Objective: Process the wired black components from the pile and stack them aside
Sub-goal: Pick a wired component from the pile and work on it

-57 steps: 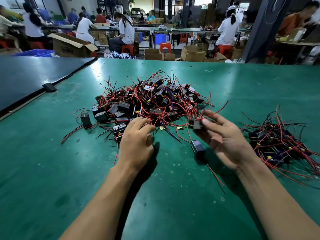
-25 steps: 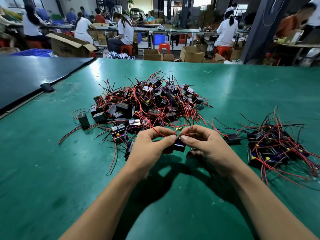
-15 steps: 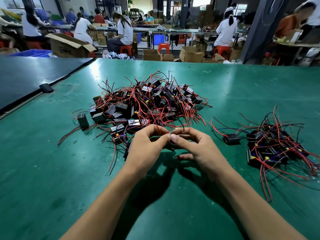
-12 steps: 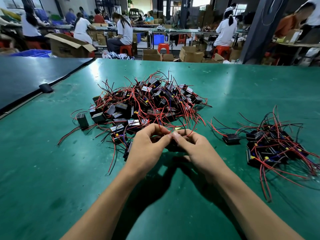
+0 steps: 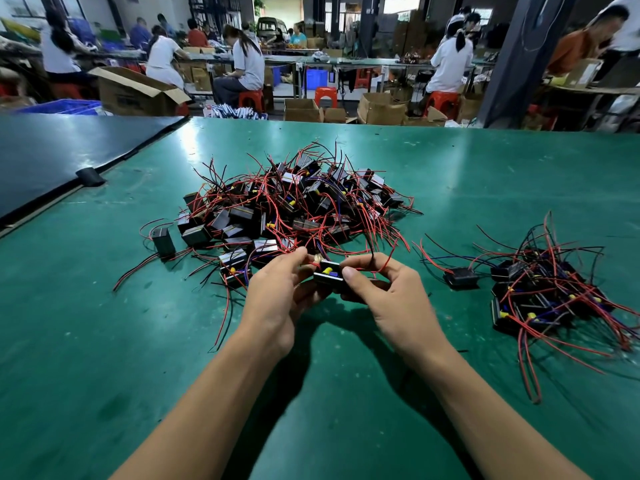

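Near the tangled pile of black wired components (image 5: 287, 209), left hand (image 5: 277, 292) and right hand (image 5: 388, 292) pinch one small black box-shaped component (image 5: 327, 273); its red wires could snag the pile.

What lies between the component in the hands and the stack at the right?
A lone component with its wires lies on the table between the held component and the stack, near the stack. Nothing else visible.

Green worktable (image 5: 485, 168); cardboard boxes (image 5: 135, 95), red stools (image 5: 325, 93), seated workers (image 5: 247, 64) beyond.
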Available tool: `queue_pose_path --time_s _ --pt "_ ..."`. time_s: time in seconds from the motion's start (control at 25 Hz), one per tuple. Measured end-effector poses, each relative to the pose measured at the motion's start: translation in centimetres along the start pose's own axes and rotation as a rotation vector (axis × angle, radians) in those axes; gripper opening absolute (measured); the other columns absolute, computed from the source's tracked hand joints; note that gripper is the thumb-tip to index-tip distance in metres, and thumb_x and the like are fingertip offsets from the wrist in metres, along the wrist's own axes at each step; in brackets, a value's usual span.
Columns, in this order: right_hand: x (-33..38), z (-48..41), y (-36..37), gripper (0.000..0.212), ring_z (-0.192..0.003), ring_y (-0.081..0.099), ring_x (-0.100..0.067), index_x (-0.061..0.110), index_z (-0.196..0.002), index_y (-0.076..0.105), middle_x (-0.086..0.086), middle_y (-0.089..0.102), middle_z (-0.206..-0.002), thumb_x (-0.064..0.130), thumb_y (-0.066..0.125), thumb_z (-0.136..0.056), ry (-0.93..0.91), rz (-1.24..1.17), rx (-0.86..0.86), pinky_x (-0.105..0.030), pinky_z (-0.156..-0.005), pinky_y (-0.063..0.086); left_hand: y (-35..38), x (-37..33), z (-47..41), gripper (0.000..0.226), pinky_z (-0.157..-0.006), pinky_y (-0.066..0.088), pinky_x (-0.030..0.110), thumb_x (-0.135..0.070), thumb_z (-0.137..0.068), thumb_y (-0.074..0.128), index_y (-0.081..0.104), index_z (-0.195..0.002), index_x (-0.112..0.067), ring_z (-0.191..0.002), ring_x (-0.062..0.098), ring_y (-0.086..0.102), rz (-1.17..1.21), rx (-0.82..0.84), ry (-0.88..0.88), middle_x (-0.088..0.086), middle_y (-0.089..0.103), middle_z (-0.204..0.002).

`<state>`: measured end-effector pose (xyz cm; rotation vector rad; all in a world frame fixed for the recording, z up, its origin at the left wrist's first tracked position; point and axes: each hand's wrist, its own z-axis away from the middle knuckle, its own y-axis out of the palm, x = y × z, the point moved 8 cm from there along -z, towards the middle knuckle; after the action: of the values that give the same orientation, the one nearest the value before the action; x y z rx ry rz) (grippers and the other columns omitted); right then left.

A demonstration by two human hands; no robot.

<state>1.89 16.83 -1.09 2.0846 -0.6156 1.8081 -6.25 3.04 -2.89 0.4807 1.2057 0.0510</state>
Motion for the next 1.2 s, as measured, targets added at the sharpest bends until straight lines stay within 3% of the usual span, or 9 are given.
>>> queue_pose_path --time_s 0.24,0.56,0.68,0.76,0.84,0.92,1.0,1.08,1.2 --pt "0.3 -0.8 -0.9 0.011 -0.079 0.073 -0.025 0.005 -0.096 0.072 -0.012 0.077 -0.090 0.008 0.072 -0.086 0.029 -0.161 0.113 -0.029 -0.077 0.060 0.1 -0.2 -0.1 0.012 -0.073 0.061 0.038 -0.022 -0.087 0.069 0.059 -0.088 -0.016 -0.073 0.017 0.070 0.104 0.078 -0.085 0.005 0.075 -0.084" --pt "0.2 -1.3 -1.8 0.026 -0.080 0.073 -0.026 0.001 -0.093 0.069 -0.019 0.075 -0.092 0.015 0.073 -0.072 0.072 -0.379 0.134 -0.028 -0.069 0.059 0.9 0.7 0.8 0.014 -0.061 0.062 0.038 -0.006 -0.094 0.057 0.058 -0.086 0.006 -0.072 0.029 0.072 0.363 0.067 -0.247 0.024 0.070 -0.085" --pt "0.3 -1.4 -2.4 0.013 -0.078 0.072 -0.023 0.006 -0.091 0.071 -0.014 0.077 -0.090 0.011 0.074 -0.079 0.068 -0.289 0.110 -0.027 -0.068 0.058 0.3 0.8 0.9 0.029 -0.051 0.060 0.034 -0.028 -0.098 0.056 0.051 -0.096 0.001 -0.071 0.034 0.072 0.151 -0.007 -0.224 0.026 0.064 -0.097" --pt "0.7 -1.6 -3.6 0.005 -0.073 0.070 -0.018 0.014 -0.087 0.072 -0.008 0.077 -0.085 0.008 0.072 -0.088 0.017 -0.040 0.067 -0.028 -0.068 0.058 0.1 0.0 1.0 0.048 -0.040 0.053 0.030 -0.045 -0.098 0.051 0.049 -0.091 0.002 -0.050 0.030 0.067 -0.120 -0.033 -0.094 0.019 0.064 -0.078" --pt "0.7 -1.6 -4.3 0.004 -0.066 0.065 -0.016 0.017 -0.086 0.073 -0.007 0.076 -0.080 0.013 0.072 -0.089 0.007 0.193 0.069 -0.035 -0.068 0.055 0.5 -1.7 1.5 0.054 -0.038 0.046 0.029 -0.050 -0.095 0.054 0.050 -0.080 0.002 -0.040 0.026 0.057 -0.351 -0.016 0.191 0.011 0.061 -0.058" --pt "0.3 -1.3 -3.6 0.003 -0.063 0.061 -0.016 0.017 -0.088 0.073 -0.005 0.074 -0.076 0.014 0.073 -0.089 0.056 0.197 0.150 -0.033 -0.064 0.051 1.5 -3.9 2.9 0.041 -0.050 0.047 0.032 -0.044 -0.090 0.065 0.054 -0.072 -0.008 -0.050 0.021 0.057 -0.682 -0.007 0.664 0.002 0.061 -0.058" --pt "-0.1 -0.8 -2.2 0.006 -0.067 0.064 -0.013 0.014 -0.091 0.071 -0.001 0.073 -0.079 0.011 0.075 -0.087 0.098 0.115 0.259 -0.025 -0.062 0.052 3.5 -4.2 4.6 0.020 -0.070 0.048 0.027 -0.035 -0.085 0.071 0.064 -0.081 -0.017 -0.073 0.012 0.059 -0.954 0.075 1.003 -0.007 0.066 -0.076" --pt "-0.2 -0.8 -1.7 0.011 -0.069 0.064 -0.009 0.012 -0.092 0.068 0.004 0.072 -0.079 0.008 0.076 -0.086 0.093 0.115 0.294 -0.022 -0.062 0.053 4.8 -2.8 4.6 0.019 -0.084 0.047 0.027 -0.032 -0.085 0.070 0.067 -0.096 -0.017 -0.090 0.011 0.061 -1.084 0.249 1.008 -0.006 0.068 -0.093" --pt "-0.3 -0.7 -2.0 0.014 -0.061 0.061 -0.007 0.016 -0.092 0.068 0.006 0.071 -0.075 0.011 0.078 -0.084 0.086 0.224 0.292 -0.021 -0.054 0.050 4.7 -1.3 3.7 0.032 -0.079 0.053 0.033 -0.035 -0.082 0.072 0.062 -0.108 -0.020 -0.086 0.012 0.066 -1.085 0.418 0.814 -0.008 0.069 -0.096"
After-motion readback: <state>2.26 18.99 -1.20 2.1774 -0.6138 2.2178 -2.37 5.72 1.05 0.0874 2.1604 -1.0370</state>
